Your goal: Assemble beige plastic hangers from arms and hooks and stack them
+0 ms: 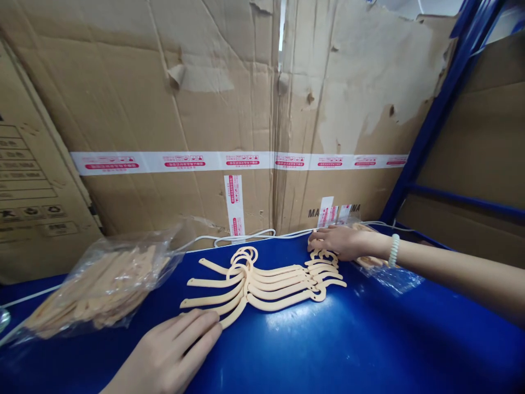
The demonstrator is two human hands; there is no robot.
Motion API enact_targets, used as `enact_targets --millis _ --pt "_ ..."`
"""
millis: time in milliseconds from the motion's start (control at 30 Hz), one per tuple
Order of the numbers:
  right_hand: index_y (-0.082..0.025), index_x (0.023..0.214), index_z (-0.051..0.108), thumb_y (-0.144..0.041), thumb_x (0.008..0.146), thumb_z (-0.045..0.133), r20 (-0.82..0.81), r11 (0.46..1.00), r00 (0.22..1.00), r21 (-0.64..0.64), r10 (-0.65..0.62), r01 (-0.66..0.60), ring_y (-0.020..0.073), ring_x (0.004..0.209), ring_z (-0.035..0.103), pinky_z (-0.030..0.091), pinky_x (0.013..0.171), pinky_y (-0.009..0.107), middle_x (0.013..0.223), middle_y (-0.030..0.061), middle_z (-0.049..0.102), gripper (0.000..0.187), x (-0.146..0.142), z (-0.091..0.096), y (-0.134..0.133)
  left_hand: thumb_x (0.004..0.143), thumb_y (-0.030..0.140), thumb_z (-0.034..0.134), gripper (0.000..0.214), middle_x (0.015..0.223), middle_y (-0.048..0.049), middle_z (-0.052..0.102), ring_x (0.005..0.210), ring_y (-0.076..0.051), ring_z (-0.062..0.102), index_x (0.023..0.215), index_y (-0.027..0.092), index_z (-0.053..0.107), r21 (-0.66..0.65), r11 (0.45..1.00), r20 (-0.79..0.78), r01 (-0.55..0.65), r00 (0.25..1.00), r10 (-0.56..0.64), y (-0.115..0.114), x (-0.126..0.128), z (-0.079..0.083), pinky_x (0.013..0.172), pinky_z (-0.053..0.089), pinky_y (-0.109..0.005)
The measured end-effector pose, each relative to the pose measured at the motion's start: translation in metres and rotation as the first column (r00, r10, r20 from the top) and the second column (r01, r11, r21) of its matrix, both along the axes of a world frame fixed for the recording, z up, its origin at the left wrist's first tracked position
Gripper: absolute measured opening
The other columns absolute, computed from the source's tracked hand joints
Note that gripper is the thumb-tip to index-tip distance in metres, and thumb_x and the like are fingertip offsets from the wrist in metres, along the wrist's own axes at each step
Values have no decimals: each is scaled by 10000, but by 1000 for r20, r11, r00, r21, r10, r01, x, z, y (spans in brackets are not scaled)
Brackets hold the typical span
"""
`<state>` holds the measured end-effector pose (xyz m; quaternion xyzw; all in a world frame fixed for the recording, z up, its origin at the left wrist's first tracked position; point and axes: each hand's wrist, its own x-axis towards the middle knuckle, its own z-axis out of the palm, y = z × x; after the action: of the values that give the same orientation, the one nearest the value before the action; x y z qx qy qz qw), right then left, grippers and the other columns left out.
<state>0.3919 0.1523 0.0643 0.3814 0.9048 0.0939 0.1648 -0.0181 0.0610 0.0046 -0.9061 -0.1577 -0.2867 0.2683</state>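
Several beige curved hanger pieces (281, 301) lie overlapped in a row on the blue tabletop, with rings (245, 256) at their upper ends. My left hand (176, 342) rests over the lower left ends of the row, its fingers stretched out and touching the nearest piece; the thumb is hidden. Smaller beige hooked pieces (328, 268) lie in a stack at the row's right end. At the top of that stack my right hand (342, 242), with a beaded bracelet (394, 250) on the wrist, bends its fingers down around a piece; the fingertips are partly hidden.
On the left lies a clear plastic bag (118, 273) full of beige pieces. Another clear bag (394, 278) with beige pieces is partly under my right forearm. A white cord (246, 236) runs along the back edge, before tall cardboard (197, 120). A blue metal post (430, 120) slants at right.
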Motion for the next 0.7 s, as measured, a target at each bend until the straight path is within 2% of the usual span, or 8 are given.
enact_targets --millis 167,267,333,500,700 --pt "-207 1071 648 -36 666 637 -45 999 999 -53 2 -4 223 850 628 440 637 278 1072 87 642 440 -1 4 22 945 55 374 339 958 -82 748 877 -212 699 978 135 702 -5 1000 -26 -11 1000 10 -1 1 3 756 565 -329" --pt "-187 909 686 -62 680 622 -66 996 998 -80 21 -26 201 769 606 407 613 273 920 73 660 269 -8 3 37 961 84 357 351 947 -69 743 867 -204 695 967 157 700 -59 998 -27 -13 1000 12 -1 6 8 762 558 -326" --pt "-177 856 693 -68 679 617 -82 995 996 -88 42 -49 200 766 595 401 629 281 885 75 663 221 -14 2 46 974 103 345 356 926 -64 737 848 -195 692 958 162 696 -99 995 -10 -10 1000 9 -1 9 9 752 555 -317" --pt "-172 835 700 -50 686 605 -112 991 992 -109 63 -75 196 779 592 399 672 289 875 70 675 215 -19 -3 58 976 104 353 331 915 -75 719 850 -190 677 952 150 680 -155 988 21 -3 1000 7 2 9 6 759 545 -309" --pt "-148 870 702 -105 732 677 -133 989 991 -140 35 -53 179 756 604 398 655 263 834 57 688 146 -13 -4 62 985 112 338 326 925 -79 710 866 -198 672 984 140 662 -191 981 -11 -12 1000 11 3 6 1 768 541 -318"
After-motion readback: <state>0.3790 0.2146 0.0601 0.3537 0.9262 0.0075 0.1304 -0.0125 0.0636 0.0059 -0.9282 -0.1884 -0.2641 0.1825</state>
